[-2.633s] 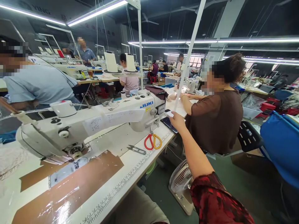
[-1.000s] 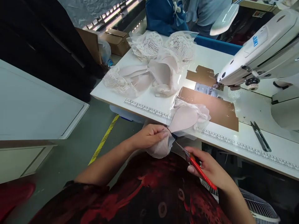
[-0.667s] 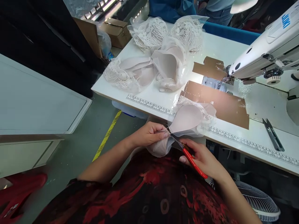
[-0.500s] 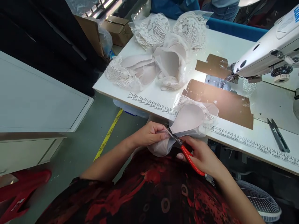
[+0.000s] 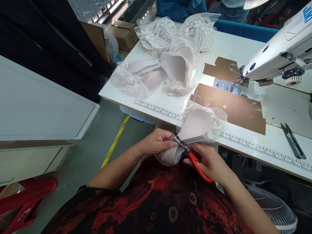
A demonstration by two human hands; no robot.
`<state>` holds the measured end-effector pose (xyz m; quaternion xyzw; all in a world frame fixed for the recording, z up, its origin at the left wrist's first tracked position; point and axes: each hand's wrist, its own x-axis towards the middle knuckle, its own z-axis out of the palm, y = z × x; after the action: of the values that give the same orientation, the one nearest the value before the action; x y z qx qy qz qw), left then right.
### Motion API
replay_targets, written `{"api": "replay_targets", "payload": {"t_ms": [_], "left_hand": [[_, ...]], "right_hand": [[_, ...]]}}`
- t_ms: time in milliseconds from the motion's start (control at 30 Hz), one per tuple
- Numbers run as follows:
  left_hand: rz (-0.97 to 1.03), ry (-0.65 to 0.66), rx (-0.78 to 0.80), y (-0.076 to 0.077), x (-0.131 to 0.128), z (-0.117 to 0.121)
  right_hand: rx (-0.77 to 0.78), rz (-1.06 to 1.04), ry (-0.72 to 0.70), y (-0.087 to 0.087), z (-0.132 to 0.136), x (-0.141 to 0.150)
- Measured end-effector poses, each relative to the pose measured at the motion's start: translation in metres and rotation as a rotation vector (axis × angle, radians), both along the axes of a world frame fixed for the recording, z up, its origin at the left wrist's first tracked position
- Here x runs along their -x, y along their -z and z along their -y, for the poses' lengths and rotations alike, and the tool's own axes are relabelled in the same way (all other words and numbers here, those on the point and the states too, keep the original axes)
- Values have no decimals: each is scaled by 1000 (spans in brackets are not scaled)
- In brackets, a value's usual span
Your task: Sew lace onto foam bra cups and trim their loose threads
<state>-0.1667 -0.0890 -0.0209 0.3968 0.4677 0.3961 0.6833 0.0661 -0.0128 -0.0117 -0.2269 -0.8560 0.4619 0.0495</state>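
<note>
A pale bra (image 5: 197, 125) with moulded cups and sheer lace edging hangs over the table's front edge. One cup rests on the tabletop and the other droops below it, by my lap. My left hand (image 5: 159, 140) pinches the fabric at the middle, between the two cups. Red-handled scissors (image 5: 198, 166) are gripped in my right hand (image 5: 207, 161). Their blades point up and left, at the fabric beside my left fingertips. Whether the blades are cutting there is too small to tell.
A white sewing machine (image 5: 273, 55) stands at the right, with brown card (image 5: 231, 109) around its needle plate. Grey thread snips (image 5: 293, 141) lie near the right front edge. More lace bra pieces (image 5: 156, 73) are heaped at the back left. A fan (image 5: 273, 208) stands below.
The view has shifted slightly. Both hands, the scissors and the bra keep nearly the same places, with the blades still at the fabric between the cups.
</note>
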Motion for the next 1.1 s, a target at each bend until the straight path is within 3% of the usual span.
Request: {"api": "replay_targets", "payload": {"t_ms": [267,400,467,633,700,800,900,1000,1100], "left_hand": [[-48,-7,-15,-1,-3,0],[-180,-7,-130,0,0,3],[-347,-14,-295,3,4,8],[-1060,-200,-974,19,12,12],[-1161,-170,-1118,23,8,3],[-1066,-68,-1178,17,-8,-19],[-727,-100,-1161,-2,-25,-38],[-400,-197,-1049,-22,-32,-43],[-253,-158,-980,-34,-27,-38]], "right_hand": [[-143,-65,44,16,0,-3],[-155,-70,21,25,0,-12],[-171,-49,-7,30,2,-20],[-120,-62,5,37,11,-43],[-142,-94,56,38,14,-49],[-215,-187,146,34,16,-52],[-274,-292,202,23,17,-56],[-319,-353,243,13,19,-65],[-281,-370,268,7,21,-77]]}}
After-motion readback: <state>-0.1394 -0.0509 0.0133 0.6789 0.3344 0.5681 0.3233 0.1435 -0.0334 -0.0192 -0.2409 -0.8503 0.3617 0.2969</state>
